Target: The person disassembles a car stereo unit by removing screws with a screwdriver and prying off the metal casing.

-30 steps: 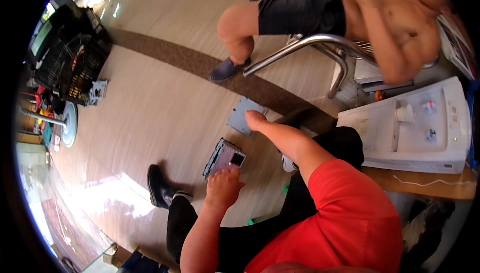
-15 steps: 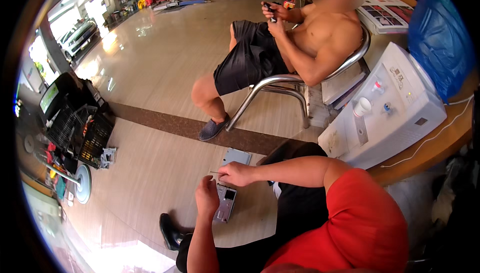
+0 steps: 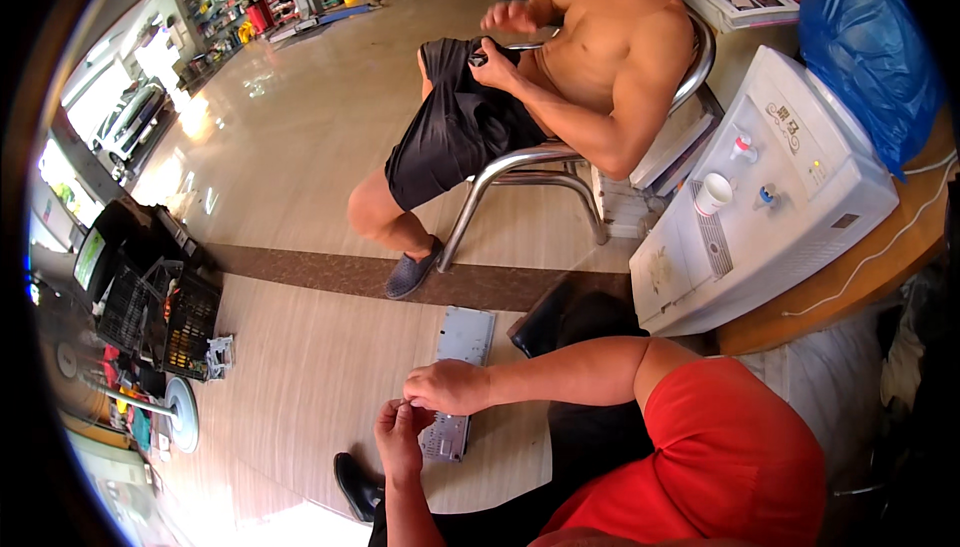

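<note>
My left hand [image 3: 399, 439] and my right hand [image 3: 448, 387] meet fingertip to fingertip above the floor. Both are closed in a pinch; whatever lies between the fingers is too small to make out. Below them, on the floor between my black shoes, is a flat grey metal casing [image 3: 466, 330], which looks like part of an electronic device. Its nearer part, a metal unit with holes and small parts [image 3: 447, 439], shows beside my right wrist. My right hand and forearm hide the middle, so I cannot tell whether the two parts are joined.
Ahead, a person [image 3: 600, 67] sits on a metal-framed chair [image 3: 480, 202], holding a small dark object. A white water dispenser [image 3: 800, 162] with a paper cup [image 3: 712, 193] stands at right, beside a blue plastic bag [image 3: 870, 57]. Black crates [image 3: 190, 322] and a fan [image 3: 182, 415] are at left.
My hands have come together and shifted slightly left and nearer. The thin stick-like tool seen at my right fingers no longer shows. The seated person has lowered one hand and parted both.
</note>
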`<action>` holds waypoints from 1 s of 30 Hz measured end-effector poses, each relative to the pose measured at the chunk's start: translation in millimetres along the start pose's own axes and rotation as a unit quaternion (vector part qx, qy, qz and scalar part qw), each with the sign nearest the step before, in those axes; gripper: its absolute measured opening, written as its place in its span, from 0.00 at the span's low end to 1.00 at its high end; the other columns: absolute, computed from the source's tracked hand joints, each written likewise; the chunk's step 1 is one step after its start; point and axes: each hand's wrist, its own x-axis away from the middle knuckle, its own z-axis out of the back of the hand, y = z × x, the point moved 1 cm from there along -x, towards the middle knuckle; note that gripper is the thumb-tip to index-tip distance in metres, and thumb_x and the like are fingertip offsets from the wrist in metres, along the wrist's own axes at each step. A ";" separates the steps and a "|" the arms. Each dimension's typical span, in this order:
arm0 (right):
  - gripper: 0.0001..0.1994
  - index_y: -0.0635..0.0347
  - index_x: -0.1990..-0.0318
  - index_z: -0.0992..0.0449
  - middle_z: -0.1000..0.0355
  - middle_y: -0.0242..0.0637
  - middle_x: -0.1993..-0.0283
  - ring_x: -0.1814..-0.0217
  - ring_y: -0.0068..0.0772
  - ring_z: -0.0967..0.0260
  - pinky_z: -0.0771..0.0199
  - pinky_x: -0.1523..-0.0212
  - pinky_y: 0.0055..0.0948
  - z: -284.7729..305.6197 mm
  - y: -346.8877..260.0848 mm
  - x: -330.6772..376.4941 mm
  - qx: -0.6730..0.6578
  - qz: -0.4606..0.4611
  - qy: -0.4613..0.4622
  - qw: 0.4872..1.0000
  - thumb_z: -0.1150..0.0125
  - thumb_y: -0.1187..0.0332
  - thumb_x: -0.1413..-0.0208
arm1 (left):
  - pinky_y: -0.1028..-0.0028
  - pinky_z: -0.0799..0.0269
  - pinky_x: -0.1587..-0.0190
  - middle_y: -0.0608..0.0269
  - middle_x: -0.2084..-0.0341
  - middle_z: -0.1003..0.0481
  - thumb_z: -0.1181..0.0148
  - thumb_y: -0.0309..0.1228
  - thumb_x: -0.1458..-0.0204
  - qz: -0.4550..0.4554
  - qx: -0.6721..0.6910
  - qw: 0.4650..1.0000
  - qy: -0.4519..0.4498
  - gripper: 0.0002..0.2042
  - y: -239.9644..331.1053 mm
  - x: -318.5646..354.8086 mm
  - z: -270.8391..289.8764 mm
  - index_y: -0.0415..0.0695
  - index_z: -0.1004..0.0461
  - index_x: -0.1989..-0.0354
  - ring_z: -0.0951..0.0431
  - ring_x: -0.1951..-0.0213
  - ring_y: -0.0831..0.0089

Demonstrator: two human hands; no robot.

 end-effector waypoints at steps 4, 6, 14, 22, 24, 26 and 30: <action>0.07 0.62 0.68 0.26 0.27 0.45 0.66 0.61 0.48 0.26 0.27 0.60 0.41 0.8 8.3 -2.7 0.021 0.014 -0.015 1.000 0.41 0.68 0.48 | 0.70 0.22 0.63 0.57 0.74 0.23 0.52 0.28 0.37 0.021 -0.030 0.999 -0.012 0.08 0.2 -4.7 3.6 0.37 0.30 0.63 0.21 0.71 0.71; 0.06 0.61 0.69 0.29 0.28 0.43 0.66 0.62 0.48 0.28 0.28 0.63 0.41 -1.0 13.9 -2.8 0.029 0.017 -0.023 0.999 0.41 0.68 0.47 | 0.70 0.22 0.63 0.57 0.74 0.23 0.52 0.29 0.37 0.037 -0.044 0.998 -0.012 0.08 2.9 -5.4 3.3 0.37 0.30 0.62 0.21 0.72 0.70; 0.09 0.64 0.72 0.28 0.27 0.46 0.68 0.61 0.49 0.27 0.27 0.61 0.43 7.2 -0.4 -15.2 0.012 0.013 -0.058 0.998 0.39 0.67 0.51 | 0.67 0.22 0.63 0.57 0.73 0.23 0.51 0.33 0.37 0.056 -0.027 0.997 -0.049 0.10 5.2 -5.8 20.1 0.37 0.30 0.59 0.20 0.71 0.67; 0.07 0.64 0.69 0.28 0.28 0.44 0.68 0.63 0.49 0.28 0.29 0.62 0.42 0.3 2.3 -18.9 -0.055 0.016 -0.074 0.996 0.40 0.69 0.49 | 0.64 0.23 0.64 0.56 0.72 0.23 0.52 0.35 0.37 0.060 0.070 0.993 -0.074 0.11 6.6 1.2 20.5 0.38 0.30 0.59 0.20 0.71 0.63; 0.07 0.64 0.70 0.28 0.28 0.44 0.68 0.63 0.49 0.28 0.30 0.62 0.41 -0.8 2.1 -19.9 -0.075 0.004 -0.066 0.995 0.41 0.69 0.48 | 0.64 0.23 0.64 0.55 0.71 0.23 0.53 0.35 0.37 0.051 0.108 0.990 -0.080 0.11 5.1 1.2 19.5 0.38 0.30 0.59 0.20 0.70 0.63; 0.07 0.64 0.70 0.28 0.28 0.44 0.68 0.63 0.49 0.28 0.29 0.62 0.41 -4.2 3.2 -19.4 -0.082 0.005 -0.051 0.995 0.41 0.69 0.47 | 0.64 0.23 0.63 0.54 0.71 0.22 0.53 0.34 0.37 0.048 0.124 0.988 -0.083 0.11 3.6 1.1 17.9 0.39 0.30 0.59 0.20 0.69 0.62; 0.08 0.63 0.69 0.28 0.28 0.43 0.67 0.63 0.49 0.28 0.29 0.61 0.42 -6.4 -0.3 -18.6 -0.055 0.036 -0.017 0.998 0.40 0.67 0.48 | 0.64 0.23 0.62 0.53 0.69 0.22 0.55 0.33 0.37 0.042 0.104 0.991 -0.071 0.10 6.2 1.9 16.8 0.39 0.31 0.57 0.20 0.68 0.63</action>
